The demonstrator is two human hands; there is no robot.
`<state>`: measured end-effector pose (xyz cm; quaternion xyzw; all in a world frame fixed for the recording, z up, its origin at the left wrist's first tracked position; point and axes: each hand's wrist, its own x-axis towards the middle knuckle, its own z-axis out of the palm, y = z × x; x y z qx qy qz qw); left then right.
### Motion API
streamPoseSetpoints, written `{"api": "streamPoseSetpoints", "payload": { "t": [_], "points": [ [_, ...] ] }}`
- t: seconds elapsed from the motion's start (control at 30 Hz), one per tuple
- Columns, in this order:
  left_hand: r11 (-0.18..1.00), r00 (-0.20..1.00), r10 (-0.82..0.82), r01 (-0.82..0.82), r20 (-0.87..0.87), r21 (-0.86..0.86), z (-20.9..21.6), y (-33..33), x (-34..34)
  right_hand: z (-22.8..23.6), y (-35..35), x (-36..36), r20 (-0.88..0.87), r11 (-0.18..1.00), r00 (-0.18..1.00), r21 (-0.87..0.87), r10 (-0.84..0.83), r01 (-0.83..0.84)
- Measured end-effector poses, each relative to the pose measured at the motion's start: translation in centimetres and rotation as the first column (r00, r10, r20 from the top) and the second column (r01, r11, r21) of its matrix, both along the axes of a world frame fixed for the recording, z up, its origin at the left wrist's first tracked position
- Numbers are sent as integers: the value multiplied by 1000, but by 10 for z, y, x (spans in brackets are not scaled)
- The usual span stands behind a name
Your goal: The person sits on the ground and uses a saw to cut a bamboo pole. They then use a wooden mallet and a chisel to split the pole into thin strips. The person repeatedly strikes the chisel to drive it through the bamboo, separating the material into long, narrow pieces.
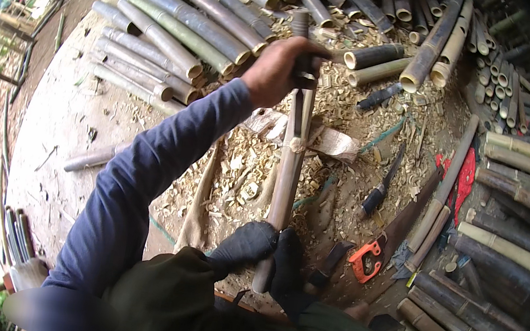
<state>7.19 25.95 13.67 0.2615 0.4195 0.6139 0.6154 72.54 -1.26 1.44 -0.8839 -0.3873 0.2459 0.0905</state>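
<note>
My left hand (281, 67), at the end of a blue sleeve, is closed around the dark handle (301, 24) of a chisel-like tool. Its narrow straight blade (297, 113) points down toward me, along the bamboo pole (283, 191). A pale, cut-looking patch (296, 145) shows on the pole at the blade's lower end; whether the edge touches it I cannot tell. My feet in dark socks, the left (245, 243) and the right (288, 262), press against the pole's near end from both sides. Of my right hand I see nothing.
Bamboo poles (184, 14) lie piled at the far left, and more stacks (519, 192) fill the right side. Wood shavings (238, 168) cover the ground. An orange-handled saw (366, 261) and a dark-handled knife (374, 199) lie to the right. Red cloth (465, 178) is beyond them.
</note>
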Motion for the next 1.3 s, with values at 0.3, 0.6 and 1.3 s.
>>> {"api": "streamPoseSetpoints", "payload": {
  "t": [0.3, 0.6, 1.3],
  "points": [
    [978, 922, -74, 142, -380, 154, -5, 10, 57, 153, 103, -160, -696, 911, 676, 402, 241, 89],
    [979, 910, -117, 173, -398, 108, -11, 8, 60, 191, 185, -278, -753, 803, 317, 594, 576, -48],
    [982, 916, -133, 173, -379, 74, -22, 6, 58, 184, 183, -287, -774, 830, 319, 550, 547, -87]
  ]
}}
